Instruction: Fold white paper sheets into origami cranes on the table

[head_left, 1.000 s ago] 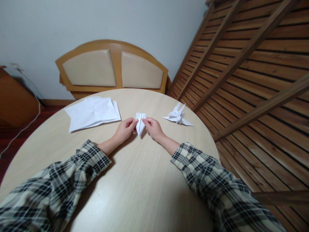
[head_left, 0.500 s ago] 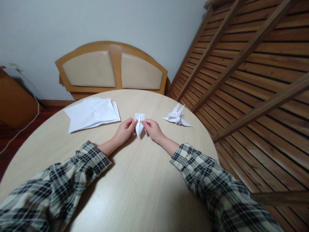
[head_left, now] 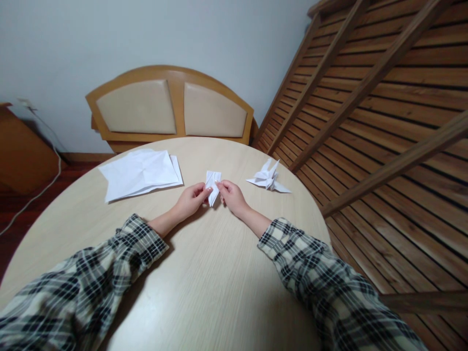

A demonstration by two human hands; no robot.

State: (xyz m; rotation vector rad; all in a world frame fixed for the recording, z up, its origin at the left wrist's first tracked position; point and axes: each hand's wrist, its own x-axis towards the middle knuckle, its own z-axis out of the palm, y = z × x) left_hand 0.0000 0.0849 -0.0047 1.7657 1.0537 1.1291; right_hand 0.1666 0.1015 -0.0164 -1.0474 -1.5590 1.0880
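Note:
Between my two hands is a small piece of folded white paper (head_left: 213, 178), flat-topped and narrowing to a point toward me. My left hand (head_left: 192, 199) pinches its left side, with the thumb lying on the front face. On the other side, the fingers of my right hand (head_left: 233, 196) are closed on its right edge, thumb near the middle. The fingers behind the paper are partly hidden. A finished-looking white origami crane (head_left: 269, 176) rests to the right of my right hand, apart from it.
Several creased white sheets of paper (head_left: 146, 173) lie stacked at the left of the round wooden table (head_left: 204, 273). Behind the table stands a padded headboard (head_left: 179, 102). A slatted wooden panel (head_left: 383, 122) rises along the right side.
My left thumb has shifted lower on the folded paper, and its left front flap looks turned over toward the right. The crane and the stacked sheets stay put.

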